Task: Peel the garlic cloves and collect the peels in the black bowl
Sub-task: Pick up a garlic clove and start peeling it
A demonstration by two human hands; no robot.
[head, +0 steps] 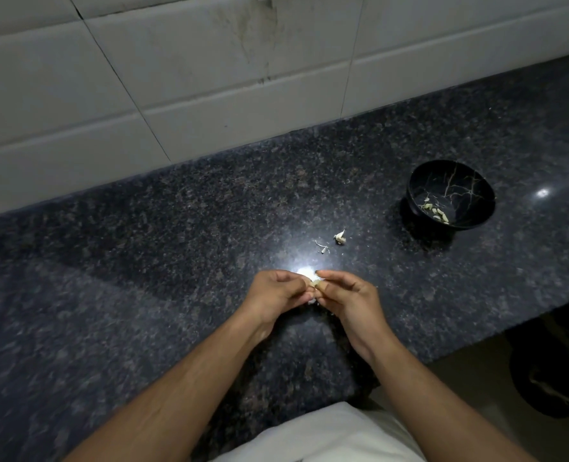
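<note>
Over the dark granite counter [143,261], my left hand [276,291] and my right hand [346,295] meet fingertip to fingertip around a small pale garlic clove [315,281]. Both hands pinch it, and most of the clove is hidden by the fingers. A black bowl [451,195] with gold crack lines stands at the right rear of the counter, well apart from my hands, and holds several pale peels [436,211]. Two loose bits of garlic skin [339,237] lie on the counter between my hands and the bowl.
A white tiled wall [209,78] runs along the back of the counter. The counter's front edge drops off at the right, where a dark object [549,371] sits on the floor below. A lamp glare [304,271] shines on the stone just beyond my fingers.
</note>
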